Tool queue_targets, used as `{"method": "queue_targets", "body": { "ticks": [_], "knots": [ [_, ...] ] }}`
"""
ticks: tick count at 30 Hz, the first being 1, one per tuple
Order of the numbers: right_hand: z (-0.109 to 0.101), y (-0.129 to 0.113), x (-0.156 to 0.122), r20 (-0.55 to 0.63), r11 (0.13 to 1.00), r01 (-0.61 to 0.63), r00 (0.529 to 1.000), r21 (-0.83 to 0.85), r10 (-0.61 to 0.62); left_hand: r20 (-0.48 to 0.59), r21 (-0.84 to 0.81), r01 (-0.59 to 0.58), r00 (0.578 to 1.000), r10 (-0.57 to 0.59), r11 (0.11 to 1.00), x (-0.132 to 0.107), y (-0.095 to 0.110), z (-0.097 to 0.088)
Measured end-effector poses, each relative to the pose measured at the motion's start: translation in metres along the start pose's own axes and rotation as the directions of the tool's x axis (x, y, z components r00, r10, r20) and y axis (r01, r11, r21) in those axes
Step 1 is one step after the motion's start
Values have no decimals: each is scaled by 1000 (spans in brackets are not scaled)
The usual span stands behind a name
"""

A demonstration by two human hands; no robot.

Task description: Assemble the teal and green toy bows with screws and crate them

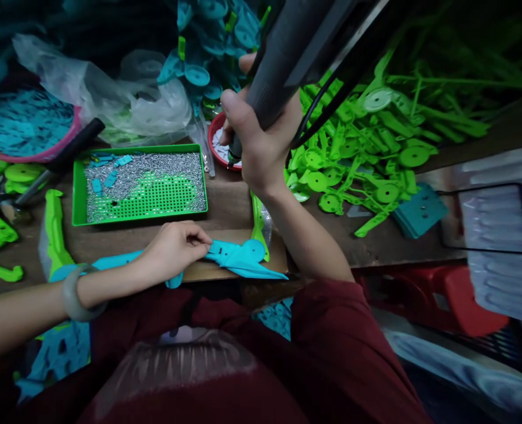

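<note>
My left hand (175, 247) pinches a flat blue plastic part (238, 259) that lies on a wooden block at the table's near edge. A grey bangle sits on that wrist. My right hand (254, 138) is wrapped round a dark grey electric screwdriver (283, 65) hanging from above. The tool's tip points down into a small red bowl (214, 126) of small pale pieces.
A green tray (139, 221) of small metal screws sits left of centre. Green plastic parts (367, 147) are heaped at the right, blue ones (212, 41) at the back. A pink basin (26, 126), plastic bags, a hammer (49, 171) and a red stool (459, 294) surround the worktop.
</note>
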State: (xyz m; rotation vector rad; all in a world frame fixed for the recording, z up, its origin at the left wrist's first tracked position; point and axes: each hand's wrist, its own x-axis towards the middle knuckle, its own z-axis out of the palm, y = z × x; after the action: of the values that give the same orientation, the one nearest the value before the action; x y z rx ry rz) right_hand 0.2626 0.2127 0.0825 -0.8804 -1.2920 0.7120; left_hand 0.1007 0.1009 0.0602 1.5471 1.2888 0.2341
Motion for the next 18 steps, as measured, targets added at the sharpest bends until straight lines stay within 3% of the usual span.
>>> {"method": "queue_targets", "body": {
  "ticks": [5,9,14,18],
  "knots": [
    [4,5,-3,7,1000,17,1000,25,-17,19,34,-17,1000,16,999,2,2,4],
    [7,6,-4,15,1000,-18,1000,-1,18,11,236,-212,976,215,948,-1,-1,11],
    [8,6,-4,-37,983,54,998,178,-48,-17,505,-474,830,558,721,-8,-14,23],
    [8,7,-6,-20,991,-7,1000,137,10,-34,741,-504,633,774,444,-22,-18,34]
  ]
}}
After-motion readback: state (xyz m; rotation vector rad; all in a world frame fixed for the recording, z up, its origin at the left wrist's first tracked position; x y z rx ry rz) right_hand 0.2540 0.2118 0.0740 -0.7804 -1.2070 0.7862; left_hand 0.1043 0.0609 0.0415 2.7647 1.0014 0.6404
